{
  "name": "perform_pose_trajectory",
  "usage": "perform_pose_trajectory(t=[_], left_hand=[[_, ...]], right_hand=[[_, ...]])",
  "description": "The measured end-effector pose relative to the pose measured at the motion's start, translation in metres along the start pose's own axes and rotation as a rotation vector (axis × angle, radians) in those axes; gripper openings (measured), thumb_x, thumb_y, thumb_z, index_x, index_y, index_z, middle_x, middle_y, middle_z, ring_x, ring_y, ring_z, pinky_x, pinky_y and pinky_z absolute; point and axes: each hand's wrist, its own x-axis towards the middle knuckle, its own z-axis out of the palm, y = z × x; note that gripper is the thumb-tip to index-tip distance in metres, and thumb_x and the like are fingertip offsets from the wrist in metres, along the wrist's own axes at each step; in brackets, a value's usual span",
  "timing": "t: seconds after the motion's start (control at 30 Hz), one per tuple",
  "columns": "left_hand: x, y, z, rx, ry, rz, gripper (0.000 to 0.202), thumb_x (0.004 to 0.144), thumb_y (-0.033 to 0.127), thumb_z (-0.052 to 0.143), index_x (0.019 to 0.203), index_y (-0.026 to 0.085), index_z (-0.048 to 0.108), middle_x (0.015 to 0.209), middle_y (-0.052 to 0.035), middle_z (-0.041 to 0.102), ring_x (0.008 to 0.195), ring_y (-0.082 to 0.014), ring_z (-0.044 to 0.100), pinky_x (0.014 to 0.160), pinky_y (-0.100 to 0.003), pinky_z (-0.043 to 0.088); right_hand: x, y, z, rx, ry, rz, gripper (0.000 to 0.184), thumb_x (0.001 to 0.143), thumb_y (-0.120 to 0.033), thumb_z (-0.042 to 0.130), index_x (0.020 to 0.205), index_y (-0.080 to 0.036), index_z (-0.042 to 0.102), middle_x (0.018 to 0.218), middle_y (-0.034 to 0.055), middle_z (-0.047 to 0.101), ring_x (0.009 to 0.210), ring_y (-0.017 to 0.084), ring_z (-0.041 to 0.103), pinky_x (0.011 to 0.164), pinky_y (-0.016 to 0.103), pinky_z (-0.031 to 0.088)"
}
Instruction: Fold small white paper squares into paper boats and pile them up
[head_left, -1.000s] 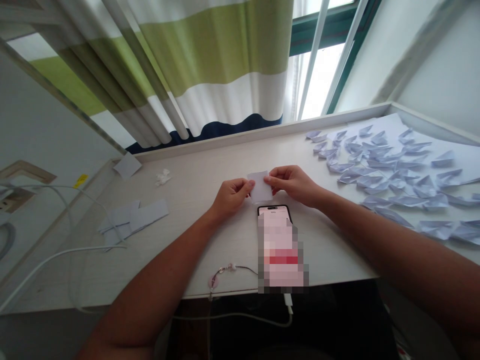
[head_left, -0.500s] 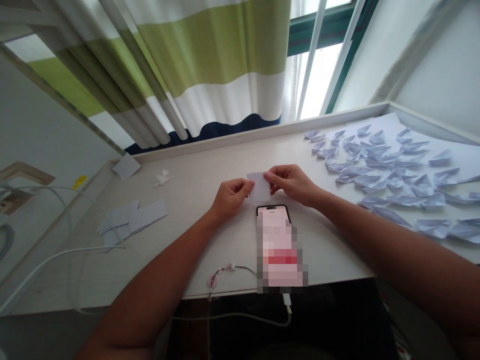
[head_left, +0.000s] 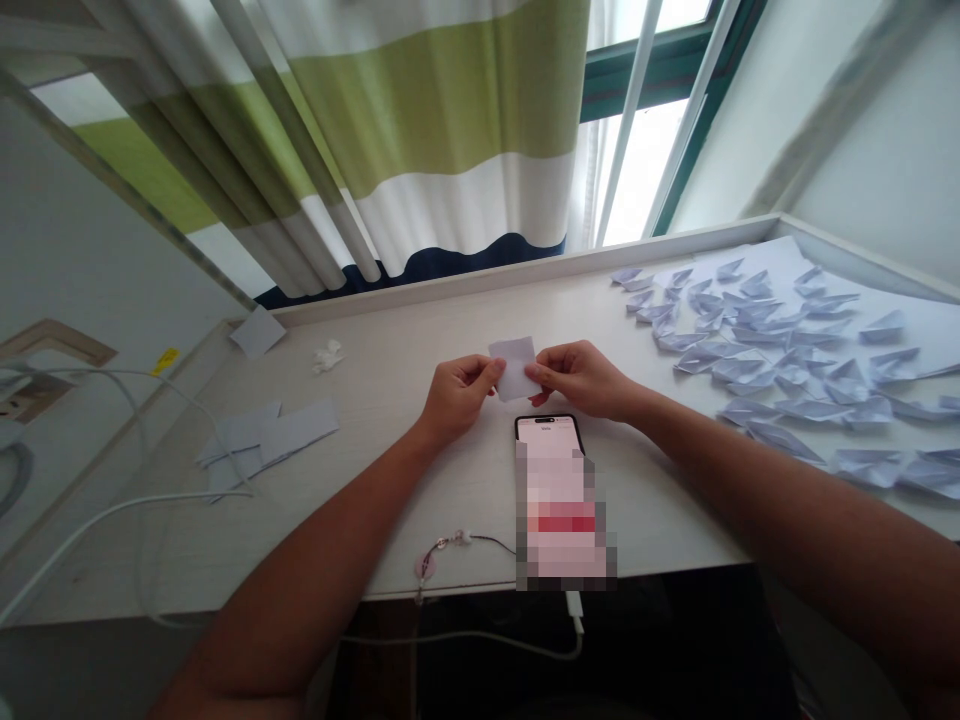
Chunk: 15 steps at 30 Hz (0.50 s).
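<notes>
Fingers: your left fingers (head_left: 490,373) and right fingers (head_left: 538,375) are closed, pinching opposite edges of a small white paper square (head_left: 514,367).
Left hand: your left hand (head_left: 457,400) is just above and left of the phone (head_left: 547,432), gripping the square's left edge.
Right hand: your right hand (head_left: 581,380) is just above and right of the phone, gripping the square's lower right side.
Paper square: it is held in the air just above the phone's top edge, not touching it.
Change: compared with the previous view, the square is tilted more, and its gap from the phone is a little wider.
Beyond the right hand: many folded paper boats (head_left: 757,365) lie to the right of the phone, some on a white paper sheet (head_left: 892,320).
Beyond the left hand: paper strips (head_left: 266,442) lie to the left of the phone.
Hard to see: your fingers cover parts of the square's edges, so you cannot tell whether it has folds. The phone's screen is pixelated and unreadable.
</notes>
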Motion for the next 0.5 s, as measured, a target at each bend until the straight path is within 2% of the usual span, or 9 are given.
perform_pose_trajectory(t=[0.2, 0.37, 0.5], left_hand=[[0.0013, -0.0019, -0.0016, -0.089, -0.036, -0.056, 0.050, 0.080, 0.066, 0.086, 0.075, 0.017, 0.075, 0.070, -0.0032, 0.071, 0.064, -0.0149, 0.062, 0.066, -0.030, 0.055], [0.0010, -0.0016, -0.0042, -0.124, -0.030, -0.078, 0.044, 0.080, 0.059, 0.089, 0.078, 0.017, 0.077, 0.070, -0.0031, 0.072, 0.064, -0.0148, 0.063, 0.065, -0.030, 0.056], [0.0001, -0.0012, -0.0034, -0.147, -0.021, -0.079, 0.041, 0.080, 0.055, 0.090, 0.078, 0.016, 0.078, 0.071, -0.0037, 0.073, 0.064, -0.0149, 0.064, 0.066, -0.030, 0.057]], right_hand=[[-0.0005, -0.0019, 0.0012, 0.018, 0.059, -0.007, 0.058, 0.081, -0.074, 0.087, 0.079, -0.017, 0.076, 0.065, 0.0046, 0.075, 0.060, 0.018, 0.073, 0.062, 0.030, 0.057], [-0.0003, -0.0001, 0.0005, 0.054, -0.005, 0.013, 0.057, 0.076, -0.071, 0.092, 0.082, -0.016, 0.078, 0.074, 0.0067, 0.079, 0.069, 0.020, 0.076, 0.066, 0.031, 0.058], [0.0002, 0.0003, -0.0010, 0.026, 0.008, -0.001, 0.053, 0.078, -0.069, 0.091, 0.080, -0.017, 0.077, 0.065, 0.0030, 0.074, 0.062, 0.017, 0.070, 0.066, 0.032, 0.057]])
